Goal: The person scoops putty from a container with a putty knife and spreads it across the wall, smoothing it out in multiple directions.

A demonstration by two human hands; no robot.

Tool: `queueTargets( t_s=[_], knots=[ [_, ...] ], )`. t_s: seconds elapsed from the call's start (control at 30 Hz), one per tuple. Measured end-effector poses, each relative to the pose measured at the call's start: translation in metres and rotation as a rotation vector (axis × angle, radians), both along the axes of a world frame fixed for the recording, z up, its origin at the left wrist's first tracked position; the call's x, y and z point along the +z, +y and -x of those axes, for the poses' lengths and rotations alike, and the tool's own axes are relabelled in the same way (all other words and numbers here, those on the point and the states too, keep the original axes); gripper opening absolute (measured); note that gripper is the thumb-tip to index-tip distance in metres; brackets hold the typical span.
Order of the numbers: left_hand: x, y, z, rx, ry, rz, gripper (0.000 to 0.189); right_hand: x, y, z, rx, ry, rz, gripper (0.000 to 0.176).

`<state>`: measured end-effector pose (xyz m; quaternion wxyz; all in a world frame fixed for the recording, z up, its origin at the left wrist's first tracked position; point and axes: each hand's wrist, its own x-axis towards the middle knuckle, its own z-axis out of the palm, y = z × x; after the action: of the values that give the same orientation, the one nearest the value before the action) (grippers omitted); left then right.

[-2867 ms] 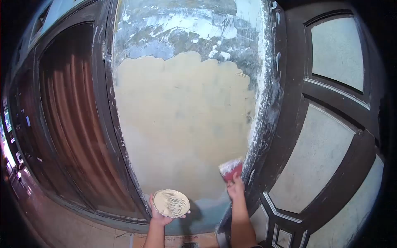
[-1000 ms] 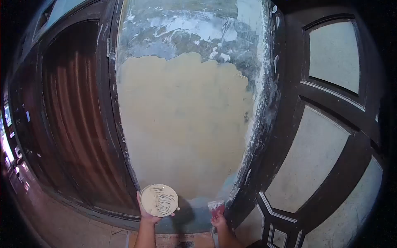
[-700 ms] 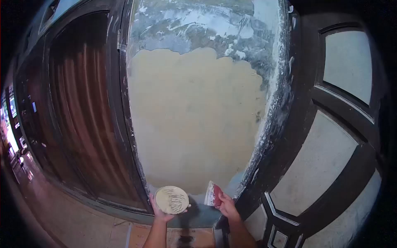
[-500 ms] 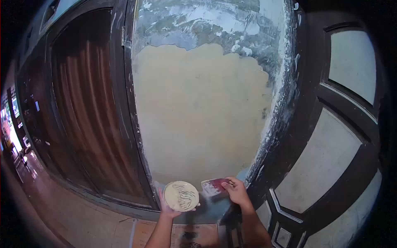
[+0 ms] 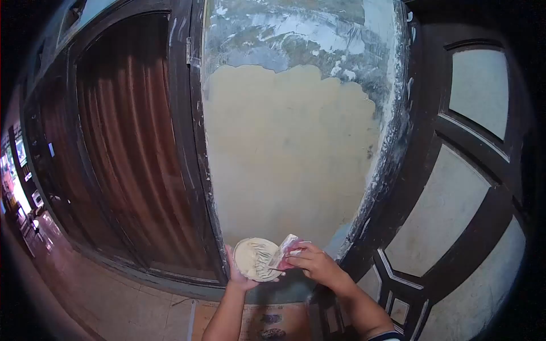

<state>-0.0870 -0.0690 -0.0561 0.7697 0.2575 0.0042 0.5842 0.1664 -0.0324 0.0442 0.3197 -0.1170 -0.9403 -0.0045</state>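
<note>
Wall (image 5: 290, 148) is beige-coated; before its lower part, left hand (image 5: 242, 282) cups the bowl (image 5: 249, 257), and right hand (image 5: 317, 266) pinches the scraper (image 5: 286, 249), now moved to the bowl.

Scraper now at bowl

Red scraper (image 5: 287, 252), previously apart from the bowl (image 5: 254, 260), now meets its right edge.

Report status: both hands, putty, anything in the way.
Left hand holding putty dish. Right hand gripping red putty knife at dish's right edge. Nothing visible between knife and dish.
</note>
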Motion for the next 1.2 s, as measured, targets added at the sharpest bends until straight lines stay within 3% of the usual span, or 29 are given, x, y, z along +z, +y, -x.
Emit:
queueTargets(
  t_s=[0.2,0.4,0.73,1.03,1.2],
  knots=[
    [-0.001,-0.013,0.012,0.002,-0.022,-0.002,0.119,-0.007,-0.03,0.021,-0.015,0.051,0.025,0.054],
    [-0.014,-0.016,0.016,0.211,0.035,0.17,0.117,-0.019,-0.046,0.032,-0.006,0.075,0.057,0.054],
    [-0.017,-0.021,0.023,0.196,0.074,0.179,0.118,-0.038,-0.048,0.047,0.025,0.155,0.057,0.053],
    [-0.024,-0.017,0.022,0.207,0.071,0.198,0.119,-0.05,-0.047,0.059,0.025,0.272,0.109,0.041],
    [-0.027,-0.019,0.017,0.14,0.101,0.149,0.122,-0.065,-0.05,0.061,-0.103,0.445,0.215,0.033]
  ],
)
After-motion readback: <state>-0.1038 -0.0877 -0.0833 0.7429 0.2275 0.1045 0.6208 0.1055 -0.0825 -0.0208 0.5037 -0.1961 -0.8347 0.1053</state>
